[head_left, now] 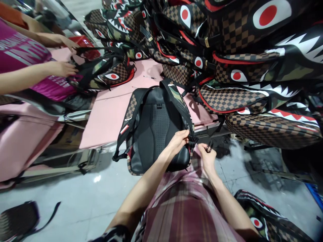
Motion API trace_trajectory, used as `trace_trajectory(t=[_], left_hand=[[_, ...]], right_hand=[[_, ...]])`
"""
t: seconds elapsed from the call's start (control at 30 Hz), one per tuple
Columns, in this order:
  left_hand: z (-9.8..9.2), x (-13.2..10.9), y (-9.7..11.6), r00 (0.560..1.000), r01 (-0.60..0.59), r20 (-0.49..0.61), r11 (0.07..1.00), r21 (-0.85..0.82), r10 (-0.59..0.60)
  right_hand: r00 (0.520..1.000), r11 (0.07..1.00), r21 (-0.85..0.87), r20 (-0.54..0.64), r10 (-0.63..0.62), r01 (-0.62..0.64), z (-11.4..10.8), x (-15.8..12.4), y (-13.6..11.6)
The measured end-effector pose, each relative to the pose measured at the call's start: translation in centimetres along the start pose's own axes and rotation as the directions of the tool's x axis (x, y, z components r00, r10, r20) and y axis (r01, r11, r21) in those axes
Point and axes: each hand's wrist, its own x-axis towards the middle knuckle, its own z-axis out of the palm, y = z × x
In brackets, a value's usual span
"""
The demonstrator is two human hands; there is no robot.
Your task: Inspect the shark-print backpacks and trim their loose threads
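Note:
A backpack [160, 131] lies back panel up, its black padded back and shoulder straps facing me, at the edge of the pink table and partly over my lap. My left hand [179, 139] reaches across it, fingers closed on the shoulder strap [186, 117] near its lower right side. Just right of the bag, my right hand [207, 156] is closed around small dark scissors [209, 147], whose looped part sticks out above the fist. The fingertips are near the strap's lower end; whether they also pinch it I cannot tell.
Brown-checked backpacks with shark faces [234, 97] are piled on the right and at the back. At left, a co-worker in a magenta shirt [25, 57] handles another backpack [111, 74] on the pink table [101, 114]. More bags [262, 215] lie on the floor.

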Motion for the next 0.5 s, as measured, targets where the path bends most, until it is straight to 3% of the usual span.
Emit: trace_trajectory(t=[0.13, 0.23, 0.3, 0.37, 0.5], left_hand=[[-0.8, -1.9, 0.4, 0.996, -0.078, 0.034, 0.997, 0.013, 0.077], [-0.8, -3.4, 0.7, 0.977, -0.177, -0.084, 0.966, 0.188, 0.195], [-0.7, -4.0, 0.9, 0.946, -0.214, -0.174, 0.931, 0.295, 0.272], [-0.6, -4.2, 1.0, 0.927, -0.239, -0.219, 0.929, 0.282, 0.304], [-0.4, -4.0, 1.3, 0.950, -0.250, -0.135, 0.945, 0.209, 0.281]], right_hand=[[0.984, 0.997, 0.066, 0.169, -0.048, 0.038, 1.2, 1.4, -1.7], [0.958, 0.997, 0.076, 0.285, -0.020, -0.002, 2.0, 1.7, -2.6], [0.957, 0.997, 0.060, 0.289, 0.021, -0.040, 2.4, 1.4, -2.9], [0.967, 0.998, 0.038, 0.254, 0.036, -0.047, 2.7, 1.1, -3.0], [0.980, 0.999, -0.019, 0.196, -0.031, 0.035, 2.7, 0.6, -3.2]])
